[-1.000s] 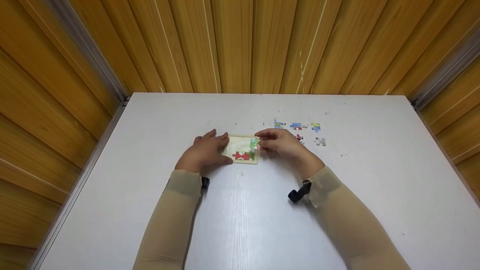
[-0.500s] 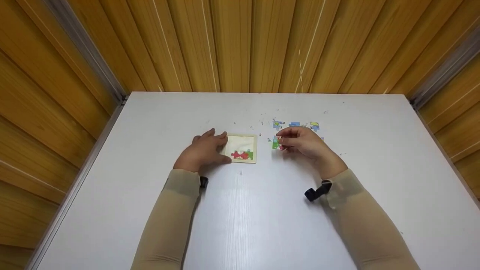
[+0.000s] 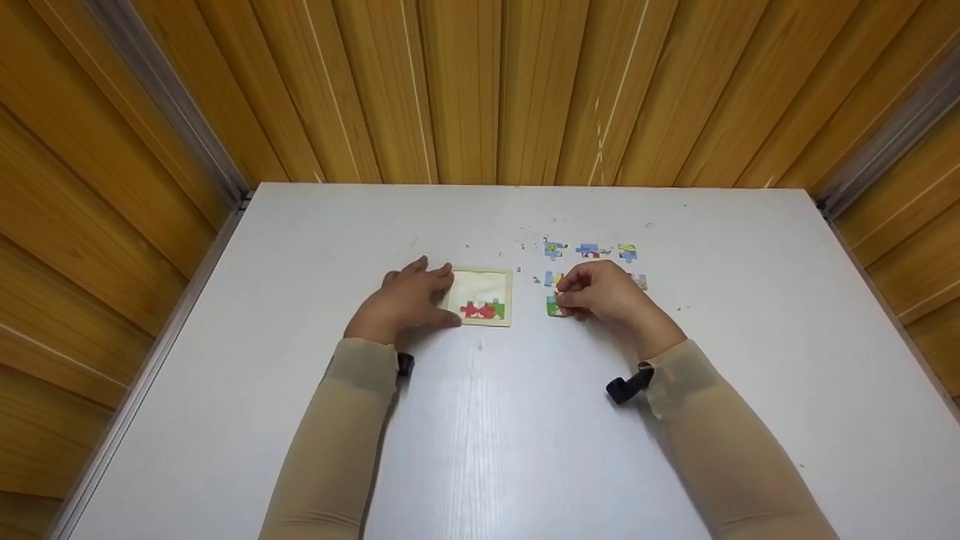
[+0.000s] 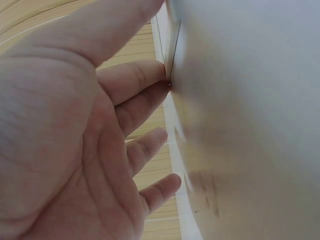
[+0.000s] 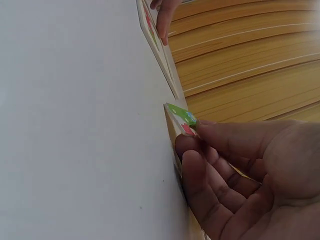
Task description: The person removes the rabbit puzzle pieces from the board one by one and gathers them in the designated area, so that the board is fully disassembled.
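Observation:
At the table's middle lies a square wooden puzzle tray (image 3: 511, 296), with joined red and green pieces (image 3: 481, 309) along its near side. My left hand (image 3: 405, 300) rests at the tray's left side, thumb at the near corner and fingertips at the far corner. In the left wrist view its fingers (image 4: 140, 75) look fairly straight against the tray's edge. To the tray's right, my right hand (image 3: 611, 296) pinches a green puzzle piece (image 5: 181, 117) with white and red patches. That piece is tilted low over the table; the fingers hide part of it.
Loose puzzle pieces lie behind the right hand: a blue-green one (image 3: 553, 248), a blue-red one (image 3: 589, 249) and a blue-yellow one (image 3: 628, 252). Another piece (image 3: 639, 281) peeks out beside the hand. A wood-panelled wall (image 3: 465, 90) borders the white table (image 3: 480, 435).
My right hand has carried the green piece from the tray's right edge out to the right, then slightly nearer, uncovering a piece behind it. The left hand stays at the tray.

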A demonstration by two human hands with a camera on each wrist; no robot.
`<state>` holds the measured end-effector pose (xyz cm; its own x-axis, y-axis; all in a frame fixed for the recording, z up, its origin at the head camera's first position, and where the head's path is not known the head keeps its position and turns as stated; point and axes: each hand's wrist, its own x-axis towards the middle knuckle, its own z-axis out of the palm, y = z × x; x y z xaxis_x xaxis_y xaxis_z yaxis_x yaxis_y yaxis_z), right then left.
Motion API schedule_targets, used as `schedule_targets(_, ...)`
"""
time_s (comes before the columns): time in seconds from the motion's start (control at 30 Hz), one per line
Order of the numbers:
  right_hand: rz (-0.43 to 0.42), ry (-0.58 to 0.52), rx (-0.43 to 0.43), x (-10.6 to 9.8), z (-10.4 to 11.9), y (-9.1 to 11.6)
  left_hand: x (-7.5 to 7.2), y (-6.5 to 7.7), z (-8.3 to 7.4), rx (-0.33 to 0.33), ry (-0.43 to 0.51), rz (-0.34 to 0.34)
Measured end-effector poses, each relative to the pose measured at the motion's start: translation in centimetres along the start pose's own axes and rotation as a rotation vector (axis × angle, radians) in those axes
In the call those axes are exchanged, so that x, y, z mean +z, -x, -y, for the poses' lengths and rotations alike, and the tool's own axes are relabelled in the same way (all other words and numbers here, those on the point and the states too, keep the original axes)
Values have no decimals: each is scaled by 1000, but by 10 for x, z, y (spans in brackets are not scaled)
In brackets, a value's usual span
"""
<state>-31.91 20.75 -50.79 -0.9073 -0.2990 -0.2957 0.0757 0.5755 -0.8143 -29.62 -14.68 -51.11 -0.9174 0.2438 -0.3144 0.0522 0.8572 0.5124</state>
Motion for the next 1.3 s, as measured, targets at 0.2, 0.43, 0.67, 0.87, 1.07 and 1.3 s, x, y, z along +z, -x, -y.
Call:
schedule_targets(0.2, -61, 135, -17, 3, 0, 0, 1, 0, 0, -11, 8, -7)
schedule_targets(0.43, -90, 200, -1, 4, 2, 3, 1, 1, -1, -6, 7, -15)
schedule_targets(0.67, -96, 192, 27, 3, 5, 3, 0, 1, -2, 3, -2, -3)
schedule_targets(0.87, -112, 187, -5, 4, 12, 3, 1, 0, -2, -18, 36, -18)
schedule_targets(1.07, -133, 168, -69, 12, 21, 4, 4, -1, -3, -23, 40, -22)
schedule_targets(1.3, -109, 47, -102, 30, 49, 5, 4, 0, -4, -15, 8, -29)
